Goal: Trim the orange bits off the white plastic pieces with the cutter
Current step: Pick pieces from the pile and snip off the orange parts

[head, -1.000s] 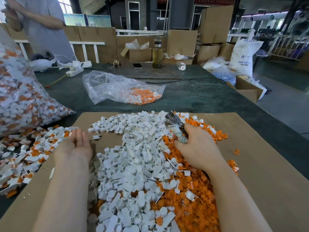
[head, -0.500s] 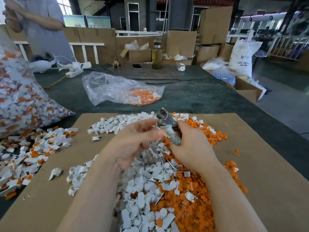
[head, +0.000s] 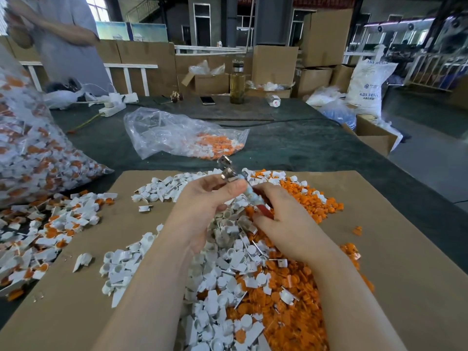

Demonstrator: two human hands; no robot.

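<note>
Brown cardboard sheet [head: 379, 262] covers the near tabletop [head: 291, 148] (dark green cloth beyond it). On it, centre: one heap of white plastic pieces [head: 222, 262], already trimmed, running from 12 o'clock down to 6 o'clock between your forearms. Touching it on the 3 o'clock side: a heap of orange bits [head: 291, 287], with a few white pieces mixed in.

Your right hand [head: 283, 224] grips the cutter [head: 228, 171] by its handles, fingers curled round them; a red handle shows below a pale taped one, and the metal head points up toward 11 o'clock above the heaps. Your left hand [head: 202, 206] meets the cutter just under its head, thumb and fingers pinched together there. Whether they pinch a white piece or the tool itself cannot be told.

At 9 o'clock, off the sheet's edge: loose untrimmed pieces [head: 38, 236], white with orange still attached, spilling from a large clear bag [head: 33, 148] of the same. At 12 o'clock, well apart from the heaps: a smaller clear bag [head: 182, 135] lying flat, orange bits inside.

Far edge of the tabletop: a bottle [head: 237, 82] of yellowish liquid, a phone [head: 207, 100] beside it, a white power strip [head: 114, 105] at 10 o'clock. Another person [head: 63, 41] stands at the far corner, 11 o'clock.
</note>
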